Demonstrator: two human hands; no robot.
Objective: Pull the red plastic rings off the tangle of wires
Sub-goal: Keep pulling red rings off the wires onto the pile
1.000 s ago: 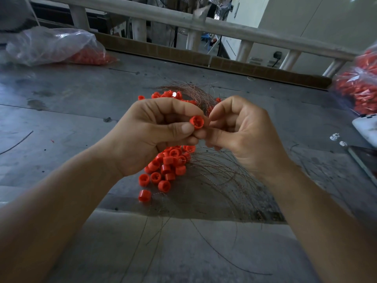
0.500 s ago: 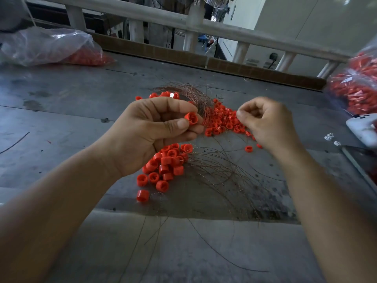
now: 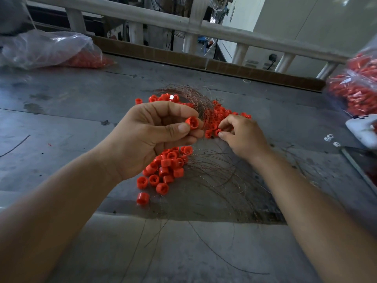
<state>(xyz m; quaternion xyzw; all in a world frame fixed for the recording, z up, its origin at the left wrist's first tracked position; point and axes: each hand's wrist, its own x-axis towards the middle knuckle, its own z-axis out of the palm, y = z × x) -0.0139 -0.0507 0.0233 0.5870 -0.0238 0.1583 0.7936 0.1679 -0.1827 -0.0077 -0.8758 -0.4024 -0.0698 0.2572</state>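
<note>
My left hand (image 3: 151,137) is raised above the table and pinches one red plastic ring (image 3: 192,122) between thumb and forefinger. A tangle of thin copper wires (image 3: 214,172) spreads over the grey table, arching up behind my left hand. Several loose red rings (image 3: 163,172) lie in a heap below my left hand. A second heap of red rings (image 3: 220,116) lies farther back. My right hand (image 3: 242,135) is down at that heap, its thumb and forefinger pinching a small red ring (image 3: 217,132).
A clear plastic bag (image 3: 51,50) with red parts lies at the back left. Another bag of red parts (image 3: 355,88) stands at the right edge, with a white device (image 3: 361,129) beside it. A low brown board and white railing bound the far side.
My right hand let go of the ring held by my left hand, swung right, then dropped to the far heap and pinched a ring there. My left hand kept its ring.
</note>
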